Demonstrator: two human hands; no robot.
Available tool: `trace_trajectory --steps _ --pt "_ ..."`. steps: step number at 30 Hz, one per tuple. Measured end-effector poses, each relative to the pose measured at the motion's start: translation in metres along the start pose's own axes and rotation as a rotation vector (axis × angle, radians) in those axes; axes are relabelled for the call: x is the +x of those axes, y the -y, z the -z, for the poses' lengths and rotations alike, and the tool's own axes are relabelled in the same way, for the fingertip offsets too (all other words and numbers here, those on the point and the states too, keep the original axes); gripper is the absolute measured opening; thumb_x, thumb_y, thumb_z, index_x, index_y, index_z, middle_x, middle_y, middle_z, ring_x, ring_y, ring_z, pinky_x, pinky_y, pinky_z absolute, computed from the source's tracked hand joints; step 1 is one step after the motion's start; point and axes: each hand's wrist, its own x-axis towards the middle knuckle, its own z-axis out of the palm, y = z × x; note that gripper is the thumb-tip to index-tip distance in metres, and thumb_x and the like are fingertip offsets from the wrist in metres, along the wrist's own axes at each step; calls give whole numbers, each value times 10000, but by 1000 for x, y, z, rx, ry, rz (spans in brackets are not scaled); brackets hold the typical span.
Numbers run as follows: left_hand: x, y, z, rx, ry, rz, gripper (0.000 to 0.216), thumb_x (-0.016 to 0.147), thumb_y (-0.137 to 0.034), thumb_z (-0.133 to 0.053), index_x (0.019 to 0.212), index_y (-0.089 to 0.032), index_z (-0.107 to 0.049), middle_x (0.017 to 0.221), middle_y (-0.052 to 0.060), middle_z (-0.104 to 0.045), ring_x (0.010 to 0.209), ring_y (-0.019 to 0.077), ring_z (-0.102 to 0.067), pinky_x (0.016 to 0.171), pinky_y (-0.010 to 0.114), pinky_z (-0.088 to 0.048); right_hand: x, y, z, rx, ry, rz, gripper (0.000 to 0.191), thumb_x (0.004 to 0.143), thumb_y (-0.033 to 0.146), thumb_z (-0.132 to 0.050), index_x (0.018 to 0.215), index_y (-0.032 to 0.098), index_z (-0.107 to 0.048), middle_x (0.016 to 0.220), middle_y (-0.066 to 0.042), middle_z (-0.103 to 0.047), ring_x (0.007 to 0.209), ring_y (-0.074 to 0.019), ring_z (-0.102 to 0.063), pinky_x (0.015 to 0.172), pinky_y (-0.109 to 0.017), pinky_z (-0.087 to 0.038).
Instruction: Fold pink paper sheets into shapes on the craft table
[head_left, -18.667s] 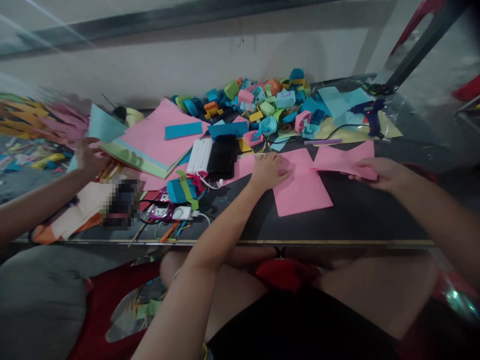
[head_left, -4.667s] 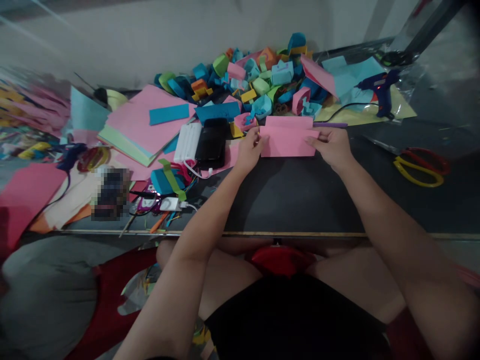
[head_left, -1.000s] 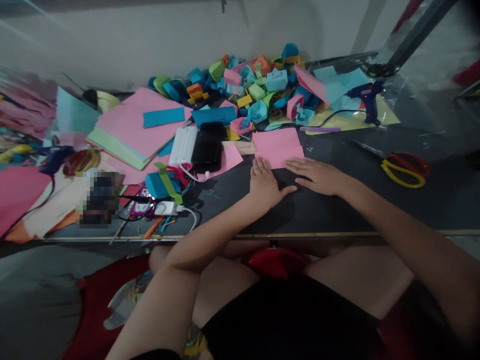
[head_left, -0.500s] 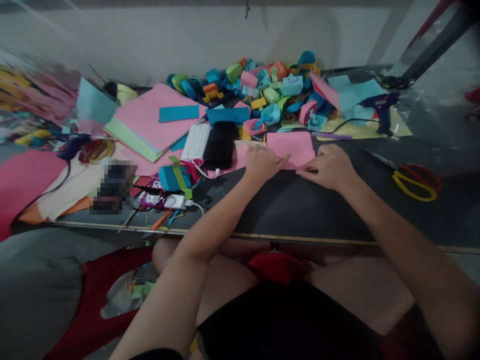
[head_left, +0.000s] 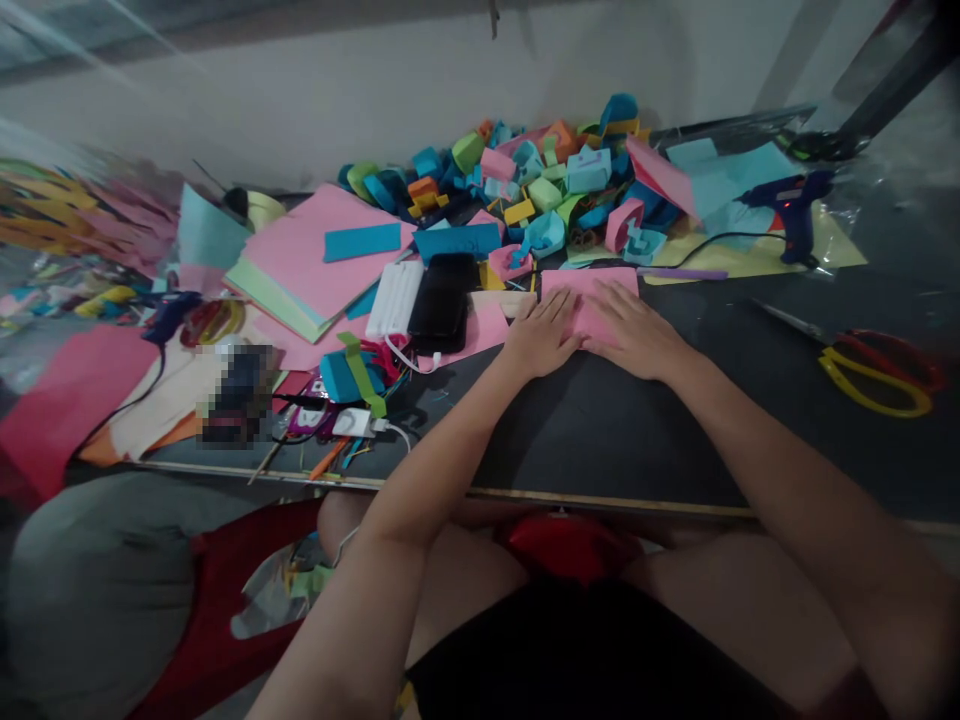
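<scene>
A pink sheet of paper (head_left: 581, 283) lies on the dark tabletop in front of me, partly covered by both hands. My left hand (head_left: 541, 335) rests flat on its left side, fingers stretched out. Over the right part of the sheet spreads my right hand (head_left: 631, 328), palm down with the fingers apart. The two thumbs come close together near the sheet's lower edge. To the right lie scissors (head_left: 874, 370) with red and yellow handles. Just behind the sheet is a purple stick (head_left: 686, 274).
Colourful paper pieces (head_left: 525, 180) are heaped at the back. A blue glue gun (head_left: 791, 210) rests at the back right, another glue gun (head_left: 171, 312) at the left. A black phone (head_left: 441, 305), a white power bank (head_left: 394, 300) and stacked pink sheets (head_left: 315, 250) lie left of my hands.
Both hands have gone from fingers bent at the sheet's lower edge to lying flat on top of it. The camera view has shifted and tilted slightly.
</scene>
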Motion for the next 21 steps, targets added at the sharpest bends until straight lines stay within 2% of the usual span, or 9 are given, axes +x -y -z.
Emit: trace_trajectory --steps 3,5,10,15,21 --pt "0 1 -2 -5 -14 17 743 1059 -519 -349 1657 -87 -267 1736 157 -241 1637 279 -225 1348 485 -133 6 -1 -4 -25 138 -3 803 1007 669 -341 1668 217 -293 1737 -111 -299 1618 -337 -258 1322 -570 -228" --pt "1 3 -5 -15 -28 21 770 1050 -553 -353 1660 -92 -259 1735 167 -239 1636 294 -226 1346 501 -136 7 -2 -4 -40 179 -6 844 1000 695 -307 1679 195 -266 1746 -110 -262 1626 -340 -228 1329 -567 -207" --pt "3 4 -11 -16 -45 36 810 1038 -596 -353 1659 -83 -263 1738 165 -236 1636 301 -225 1350 492 -127 6 -1 -1 -72 167 -19 879 995 718 -265 1682 170 -254 1748 -112 -249 1628 -339 -216 1334 -562 -183" --pt "3 1 -13 3 -80 58 834 1033 -631 -352 1660 -89 -261 1733 173 -251 1631 313 -239 1346 507 -139 7 3 3 -72 219 -46 894 977 717 -355 1680 172 -266 1754 -104 -233 1625 -352 -217 1342 -544 -177" --pt "1 0 -8 11 -46 47 834 1040 -626 -354 1656 -71 -261 1732 175 -263 1627 298 -254 1351 476 -143 2 7 3 -43 135 -23 848 988 684 -381 1652 158 -338 1731 -124 -294 1612 -333 -277 1330 -554 -215"
